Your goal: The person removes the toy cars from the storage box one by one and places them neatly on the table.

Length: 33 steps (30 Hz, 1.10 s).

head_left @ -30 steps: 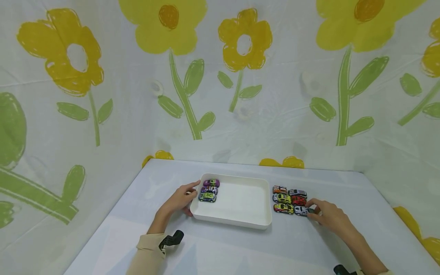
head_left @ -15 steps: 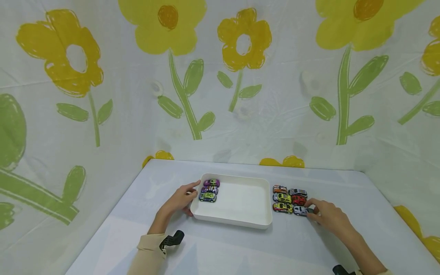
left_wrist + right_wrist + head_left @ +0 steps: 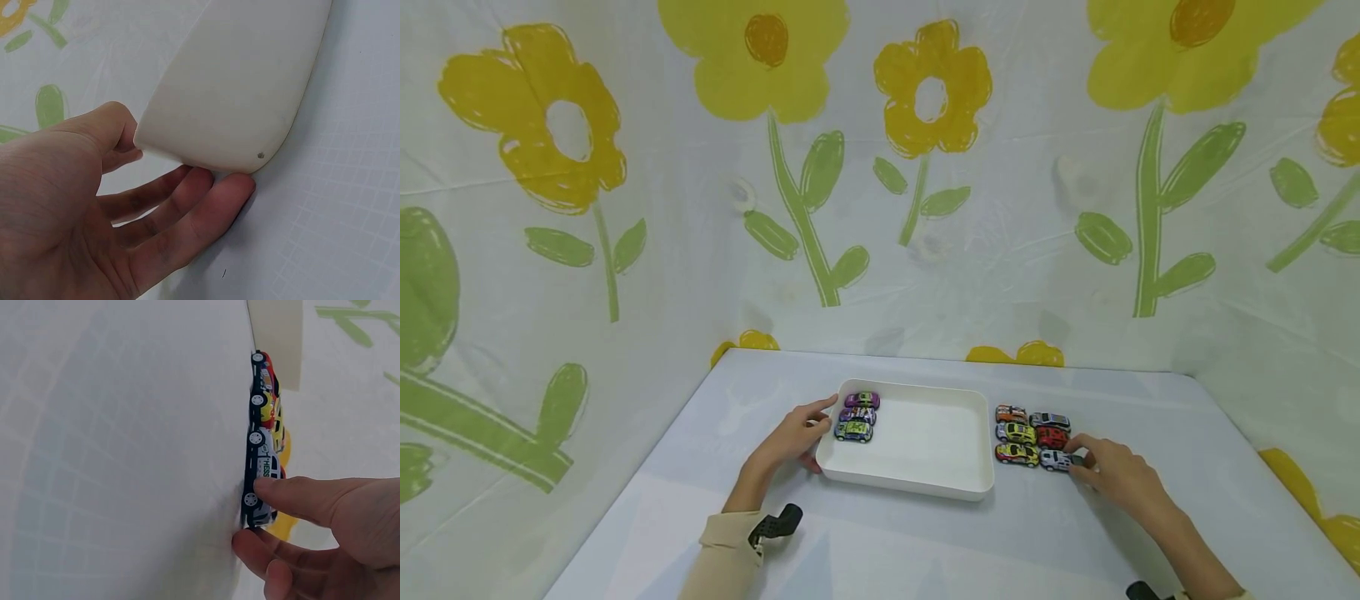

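My right hand [image 3: 1122, 475] pinches a silver toy car [image 3: 1056, 460] at the near right corner of a block of several toy cars on the table. In the right wrist view, the thumb [image 3: 294, 495] lies on that car's lettered side and a fingertip touches its end; its wheels look level with the table. The red toy car [image 3: 1051, 437] is just behind it, and a yellow-and-red toy car [image 3: 1017, 454] sits to its left. My left hand [image 3: 793, 435] rests its spread fingers against the left end of a white tray [image 3: 910, 483]; in the left wrist view, fingertips [image 3: 234, 187] touch the tray's outer wall.
Inside the tray, three toy cars [image 3: 854, 415] line its left end. Other toy cars [image 3: 1011, 414] stand close to the tray's right wall. A white table [image 3: 880, 550] lies beneath, with a flower-printed curtain [image 3: 1015, 250] around its back and sides.
The silver car and the yellow-and-red car beside it have shifted very slightly left since a second ago. The left hand and tray stay about where they were.
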Each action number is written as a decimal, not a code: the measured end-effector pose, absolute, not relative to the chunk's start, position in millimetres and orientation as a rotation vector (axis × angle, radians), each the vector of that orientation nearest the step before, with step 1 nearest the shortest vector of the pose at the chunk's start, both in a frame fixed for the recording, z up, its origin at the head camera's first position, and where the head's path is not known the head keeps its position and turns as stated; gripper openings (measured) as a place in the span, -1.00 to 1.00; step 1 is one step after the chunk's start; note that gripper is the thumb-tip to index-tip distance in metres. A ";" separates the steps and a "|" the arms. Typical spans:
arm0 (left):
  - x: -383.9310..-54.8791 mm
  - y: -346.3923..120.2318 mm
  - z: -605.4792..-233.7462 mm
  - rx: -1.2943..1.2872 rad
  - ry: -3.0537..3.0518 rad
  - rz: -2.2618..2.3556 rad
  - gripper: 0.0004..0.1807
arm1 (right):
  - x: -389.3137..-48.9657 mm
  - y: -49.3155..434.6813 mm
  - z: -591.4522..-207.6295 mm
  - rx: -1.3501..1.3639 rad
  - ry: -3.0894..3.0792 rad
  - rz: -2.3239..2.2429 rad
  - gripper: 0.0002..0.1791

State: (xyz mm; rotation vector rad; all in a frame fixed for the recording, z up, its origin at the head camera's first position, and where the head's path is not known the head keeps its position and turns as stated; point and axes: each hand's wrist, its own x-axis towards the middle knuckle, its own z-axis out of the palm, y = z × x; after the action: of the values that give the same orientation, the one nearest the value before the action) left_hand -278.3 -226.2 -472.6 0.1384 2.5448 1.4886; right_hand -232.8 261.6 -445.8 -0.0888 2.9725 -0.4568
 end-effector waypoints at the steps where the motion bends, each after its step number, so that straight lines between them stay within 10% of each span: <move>1: -278.0 -226.5 -472.1 0.149 2.548 1.491 -0.41 | -232.8 261.6 -446.0 -0.092 2.975 -0.460 -0.62; 33: -277.0 -227.4 -471.3 0.205 2.568 1.466 -0.40 | -241.4 241.5 -419.0 -0.195 3.049 -0.465 -0.54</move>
State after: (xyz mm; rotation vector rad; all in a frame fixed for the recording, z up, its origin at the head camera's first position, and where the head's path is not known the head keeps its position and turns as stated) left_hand -277.0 -227.4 -471.3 0.2053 2.5683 1.4663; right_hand -241.4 241.5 -419.0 -0.1948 3.0492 -0.4647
